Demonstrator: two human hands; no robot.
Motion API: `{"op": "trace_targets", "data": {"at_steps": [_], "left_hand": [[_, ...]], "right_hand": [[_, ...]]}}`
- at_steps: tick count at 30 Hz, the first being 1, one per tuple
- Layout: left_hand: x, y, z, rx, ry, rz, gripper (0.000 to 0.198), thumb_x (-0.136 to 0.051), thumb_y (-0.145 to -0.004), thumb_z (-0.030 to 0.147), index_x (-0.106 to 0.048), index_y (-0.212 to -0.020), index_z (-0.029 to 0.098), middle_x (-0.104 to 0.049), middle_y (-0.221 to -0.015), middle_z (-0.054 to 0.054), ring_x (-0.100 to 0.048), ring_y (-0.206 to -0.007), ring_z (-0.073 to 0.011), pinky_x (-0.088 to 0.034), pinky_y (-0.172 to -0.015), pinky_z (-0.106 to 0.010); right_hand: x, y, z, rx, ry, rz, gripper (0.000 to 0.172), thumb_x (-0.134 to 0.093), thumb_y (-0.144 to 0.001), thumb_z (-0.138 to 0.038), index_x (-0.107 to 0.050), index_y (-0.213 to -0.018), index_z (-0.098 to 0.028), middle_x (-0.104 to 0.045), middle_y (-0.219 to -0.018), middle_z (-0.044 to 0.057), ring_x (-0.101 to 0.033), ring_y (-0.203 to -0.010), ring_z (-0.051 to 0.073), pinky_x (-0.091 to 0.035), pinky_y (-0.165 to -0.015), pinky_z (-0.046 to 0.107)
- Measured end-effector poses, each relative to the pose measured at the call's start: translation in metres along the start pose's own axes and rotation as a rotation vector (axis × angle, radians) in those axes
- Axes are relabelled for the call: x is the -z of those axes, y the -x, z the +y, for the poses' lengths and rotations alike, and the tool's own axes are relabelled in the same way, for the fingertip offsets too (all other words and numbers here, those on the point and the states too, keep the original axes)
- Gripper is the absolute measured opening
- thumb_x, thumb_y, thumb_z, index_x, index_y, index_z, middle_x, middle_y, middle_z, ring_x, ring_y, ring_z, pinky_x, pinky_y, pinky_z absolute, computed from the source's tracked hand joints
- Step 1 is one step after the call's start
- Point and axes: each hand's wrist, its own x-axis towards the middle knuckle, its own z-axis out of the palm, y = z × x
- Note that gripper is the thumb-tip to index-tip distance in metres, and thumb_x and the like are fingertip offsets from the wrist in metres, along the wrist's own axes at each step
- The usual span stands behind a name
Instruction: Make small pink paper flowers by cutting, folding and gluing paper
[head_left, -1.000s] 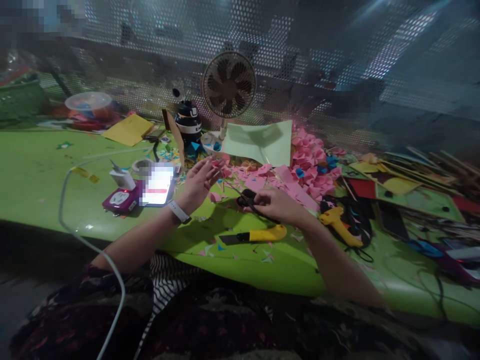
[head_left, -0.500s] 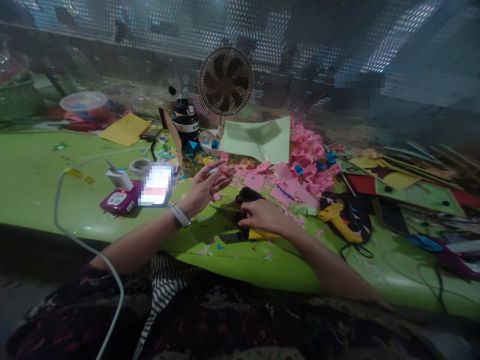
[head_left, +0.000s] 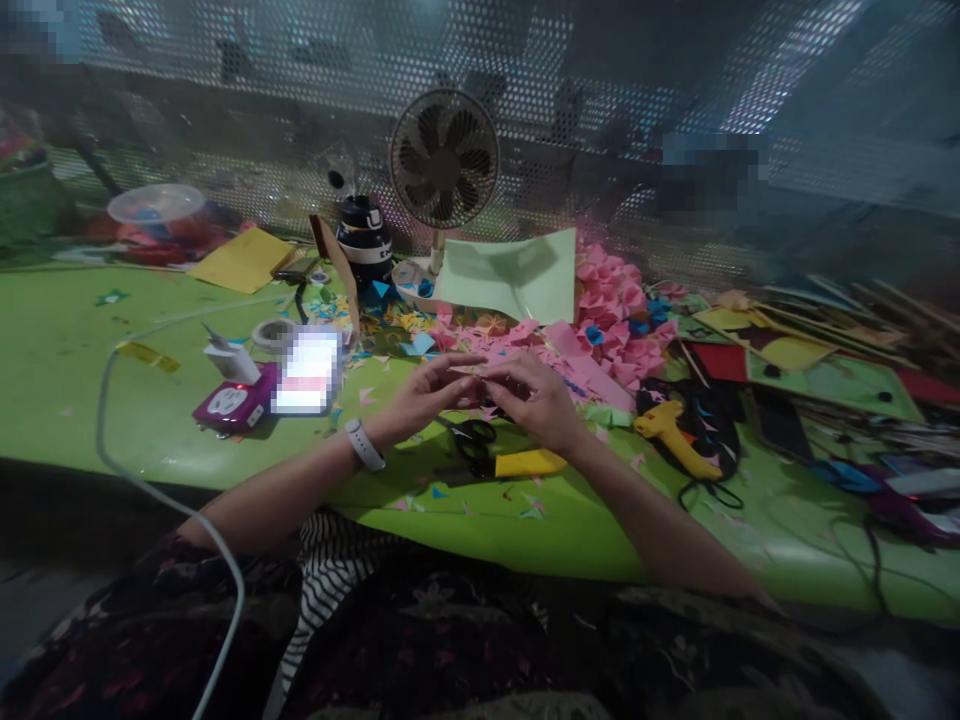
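My left hand (head_left: 431,392), with a white watch band (head_left: 365,444) on its wrist, and my right hand (head_left: 534,402) meet fingertip to fingertip above the table. Both are closed in a pinch around what looks like a small piece of pink paper (head_left: 471,371), mostly covered by the fingers. Just beneath them lie black-handled scissors (head_left: 475,436). Closer to the table edge is a tool with a yellow handle (head_left: 531,463) and a dark blade. Pink cut paper (head_left: 577,355) lies behind my hands, beside a heap of folded pink paper pieces (head_left: 619,315).
On the left are a lit phone (head_left: 306,372), a purple power socket (head_left: 232,402) and a white cable (head_left: 161,490). A fan (head_left: 444,160), a dark bottle (head_left: 364,240) and a pale green sheet (head_left: 510,275) stand behind. To the right lies a yellow glue gun (head_left: 679,440).
My right hand has left the scissors, which now lie on the table, and moved up to my left hand. The left fingers, spread before, have closed in a pinch.
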Motion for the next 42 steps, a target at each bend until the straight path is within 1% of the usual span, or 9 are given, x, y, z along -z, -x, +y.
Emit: {"op": "trace_targets", "data": {"at_steps": [7,12,16,19,26,31,35,39,42], "left_hand": [[0.003,0.0,0.0,-0.062,-0.256,-0.056,0.025,-0.073,-0.084,0.037,-0.072,-0.097,0.015,-0.073,-0.096,-0.007,-0.069,-0.088,-0.0152,-0.056,-0.087,-0.033],[0.001,0.001,0.006,-0.017,-0.25,-0.112,0.03,-0.075,-0.081,0.043,-0.074,-0.09,0.015,-0.075,-0.09,-0.007,-0.069,-0.084,-0.0156,-0.057,-0.084,-0.032],[0.0,0.001,0.006,0.007,-0.166,-0.002,0.032,-0.076,-0.079,0.045,-0.074,-0.091,0.015,-0.075,-0.092,-0.007,-0.07,-0.083,-0.0152,-0.057,-0.081,-0.032],[-0.001,0.0,0.003,-0.02,-0.155,0.076,0.033,-0.077,-0.078,0.046,-0.073,-0.089,0.016,-0.075,-0.091,-0.006,-0.069,-0.08,-0.0141,-0.057,-0.078,-0.03],[0.0,0.002,0.014,0.028,-0.289,-0.037,0.029,-0.078,-0.077,0.044,-0.076,-0.086,0.016,-0.076,-0.086,-0.007,-0.068,-0.075,-0.0145,-0.056,-0.073,-0.028],[0.009,-0.002,0.023,0.002,-0.327,0.197,0.031,-0.077,-0.077,0.046,-0.073,-0.083,0.016,-0.072,-0.077,-0.004,-0.063,-0.062,-0.0103,-0.051,-0.058,-0.022],[0.006,-0.002,0.013,-0.015,-0.317,0.182,0.033,-0.075,-0.078,0.049,-0.074,-0.086,0.017,-0.073,-0.082,-0.005,-0.066,-0.072,-0.014,-0.054,-0.064,-0.025],[0.003,-0.001,0.014,-0.056,-0.443,0.088,0.038,-0.07,-0.079,0.054,-0.074,-0.086,0.017,-0.073,-0.083,-0.006,-0.064,-0.072,-0.0149,-0.052,-0.065,-0.027],[0.014,-0.002,0.03,-0.082,-0.698,0.189,0.041,-0.062,-0.085,0.056,-0.072,-0.082,0.016,-0.071,-0.075,-0.006,-0.06,-0.064,-0.0146,-0.045,-0.057,-0.025]], "right_hand": [[0.005,-0.002,0.0,-0.138,-0.112,-0.044,0.012,-0.066,-0.085,-0.029,-0.07,-0.082,-0.019,-0.062,-0.08,0.003,-0.056,-0.069,0.015,-0.044,-0.06,0.028],[0.001,-0.001,0.001,-0.233,-0.216,-0.032,0.017,-0.069,-0.083,-0.036,-0.069,-0.083,-0.019,-0.063,-0.08,0.003,-0.057,-0.069,0.014,-0.046,-0.062,0.029],[0.0,-0.003,-0.002,-0.313,-0.356,0.018,0.027,-0.07,-0.082,-0.045,-0.068,-0.092,-0.019,-0.065,-0.09,0.004,-0.059,-0.071,0.014,-0.048,-0.063,0.029],[-0.001,-0.003,-0.003,-0.298,-0.376,0.031,0.029,-0.072,-0.081,-0.048,-0.067,-0.085,-0.019,-0.064,-0.089,0.004,-0.06,-0.076,0.016,-0.049,-0.064,0.029],[-0.002,-0.003,0.002,-0.359,-0.428,0.033,0.028,-0.067,-0.084,-0.047,-0.059,-0.082,-0.019,-0.061,-0.078,0.001,-0.057,-0.073,0.014,-0.05,-0.069,0.029],[-0.002,-0.005,0.006,-0.412,-0.423,0.055,0.031,-0.063,-0.087,-0.05,-0.058,-0.091,-0.02,-0.064,-0.084,0.002,-0.061,-0.077,0.015,-0.051,-0.072,0.029],[-0.009,-0.002,0.006,-0.374,-0.391,-0.01,0.034,-0.065,-0.086,-0.052,-0.063,-0.087,-0.019,-0.066,-0.083,0.003,-0.061,-0.074,0.015,-0.05,-0.068,0.029],[-0.013,0.0,0.008,-0.285,-0.302,0.064,0.035,-0.065,-0.085,-0.053,-0.061,-0.078,-0.019,-0.063,-0.075,0.002,-0.059,-0.07,0.015,-0.05,-0.066,0.03],[-0.01,-0.001,0.01,-0.338,-0.379,0.104,0.038,-0.065,-0.083,-0.057,-0.056,-0.081,-0.021,-0.061,-0.073,0.0,-0.063,-0.068,0.015,-0.052,-0.063,0.029]]}}
